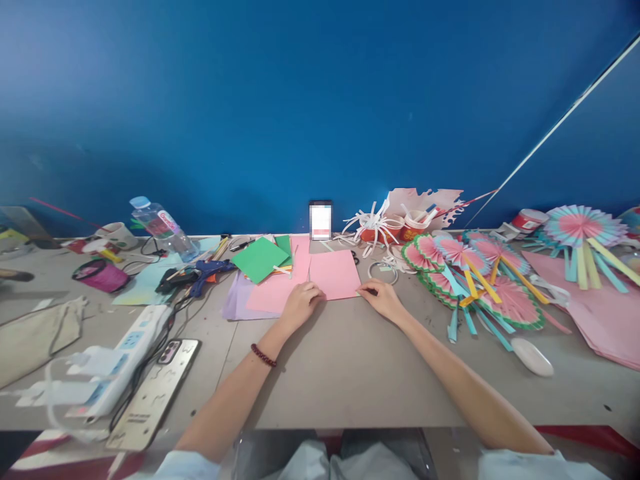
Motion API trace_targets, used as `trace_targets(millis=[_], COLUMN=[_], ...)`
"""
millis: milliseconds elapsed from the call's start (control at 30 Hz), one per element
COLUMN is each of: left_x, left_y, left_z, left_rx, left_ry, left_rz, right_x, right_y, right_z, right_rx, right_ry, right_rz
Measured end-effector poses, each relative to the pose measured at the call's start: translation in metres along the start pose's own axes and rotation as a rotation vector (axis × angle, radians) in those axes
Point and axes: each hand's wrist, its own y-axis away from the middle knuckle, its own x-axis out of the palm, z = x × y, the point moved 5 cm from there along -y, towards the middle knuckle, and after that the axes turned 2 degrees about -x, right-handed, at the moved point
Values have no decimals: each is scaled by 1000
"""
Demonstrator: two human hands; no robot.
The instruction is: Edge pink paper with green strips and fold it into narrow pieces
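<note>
A pink sheet of paper (337, 275) lies in front of me, its near edge toward my body. Closed at its near left corner is my left hand (304, 301), fingertips pressed together on the paper; a dark beaded bracelet circles that wrist. My right hand (383, 299) pinches the near right corner between thumb and fingers. Left of this sheet, more pink paper (270, 297) overlaps a purple sheet (235, 300), and green paper squares (263, 259) rest on top. A metal ring (383, 272) lies just beyond my right hand.
Pleated paper fans (500, 267) and a white computer mouse (533, 357) lie to the right. On the left are a power strip (135, 340), a phone (160, 393), a glue gun (205, 275) and a tilted bottle (163, 227). A small screen (321, 221) stands against the blue wall (280, 107).
</note>
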Motion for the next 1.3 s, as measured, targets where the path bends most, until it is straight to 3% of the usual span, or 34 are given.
trace_targets(millis=[700, 1300], left_x=[-1, -3], left_y=[-4, -6], left_z=[5, 3], left_rx=[-66, -101], left_ry=[161, 170], left_rz=[-17, 3], right_x=[-4, 1], right_y=[-1, 2], right_z=[3, 0], right_rx=[58, -29], right_ry=[-55, -1], right_rz=[51, 19])
